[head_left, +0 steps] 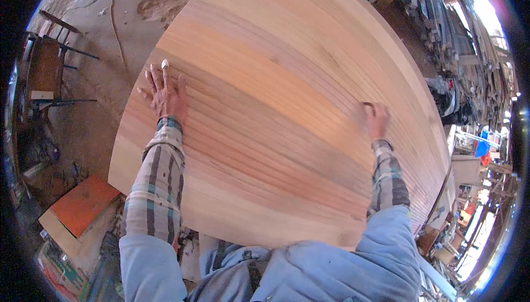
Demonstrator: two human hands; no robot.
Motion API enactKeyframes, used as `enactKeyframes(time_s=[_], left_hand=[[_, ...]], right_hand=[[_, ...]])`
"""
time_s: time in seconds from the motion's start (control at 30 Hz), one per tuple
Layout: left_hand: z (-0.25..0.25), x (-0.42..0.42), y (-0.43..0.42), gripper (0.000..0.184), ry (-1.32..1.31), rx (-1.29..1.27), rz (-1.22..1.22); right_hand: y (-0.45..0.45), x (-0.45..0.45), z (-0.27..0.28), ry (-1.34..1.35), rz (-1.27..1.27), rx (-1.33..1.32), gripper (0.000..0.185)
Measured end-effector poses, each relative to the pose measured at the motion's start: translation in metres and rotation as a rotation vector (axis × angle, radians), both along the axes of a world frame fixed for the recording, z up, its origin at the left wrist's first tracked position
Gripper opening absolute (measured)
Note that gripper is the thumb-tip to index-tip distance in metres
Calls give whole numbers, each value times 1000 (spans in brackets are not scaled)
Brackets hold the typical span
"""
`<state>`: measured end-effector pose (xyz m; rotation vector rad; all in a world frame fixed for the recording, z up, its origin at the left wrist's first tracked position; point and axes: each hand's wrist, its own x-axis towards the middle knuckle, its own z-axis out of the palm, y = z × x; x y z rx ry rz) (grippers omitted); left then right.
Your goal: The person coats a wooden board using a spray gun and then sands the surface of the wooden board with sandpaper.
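A large wooden panel (pixel 265 98) of joined boards in orange, pink and pale tones fills the middle of the head view. On its left part my left hand (pixel 165 95) lies flat with fingers spread, and one fingertip is wrapped in something white. Over toward the right side, my right hand (pixel 377 120) is closed and pressed down on the panel's surface. A small dark edge shows by its fingertips, but what it holds is mostly hidden and I cannot make it out. The wood around this hand looks slightly blurred.
An orange-topped board (pixel 85 205) lies at the lower left, beside the panel. A chair-like wooden frame (pixel 47 67) stands at the far left, and a cable (pixel 113 26) runs along the floor. Stacked timber (pixel 441 20) and clutter line the right side.
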<state>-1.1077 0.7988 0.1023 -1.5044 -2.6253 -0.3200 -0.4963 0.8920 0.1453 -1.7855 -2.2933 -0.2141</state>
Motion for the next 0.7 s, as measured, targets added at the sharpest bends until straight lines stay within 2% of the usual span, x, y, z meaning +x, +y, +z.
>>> enactKeyframes(time_s=[0.07,0.13,0.2,0.27,0.33,0.47,0.5,0.6,0.63,0.7], left_hand=[[-6,1,-2,61,28,14,-18],[-7,-6,-3,62,70,26,-25],[-3,-2,-3,63,48,-11,-29],[4,2,-2,64,9,21,-20],[2,-2,0,65,-47,-14,-26],[9,-3,0,65,16,-45,-16],[10,-3,1,65,-24,-23,-26],[4,-3,-2,63,-93,10,-66],[0,-3,-1,63,-62,45,-59],[3,-1,-1,62,-5,28,-38]], right_hand=[[16,-48,-28,-2,110,123,16],[37,-141,-8,148,175,81,19],[59,-219,-2,190,212,62,17],[91,-294,-13,135,267,81,15],[125,-381,-24,210,357,150,15],[180,-554,-32,359,433,137,12],[187,-579,-30,319,428,126,12],[178,-581,-21,163,406,144,13],[177,-564,-16,55,402,182,15],[164,-497,-21,89,455,221,17]])
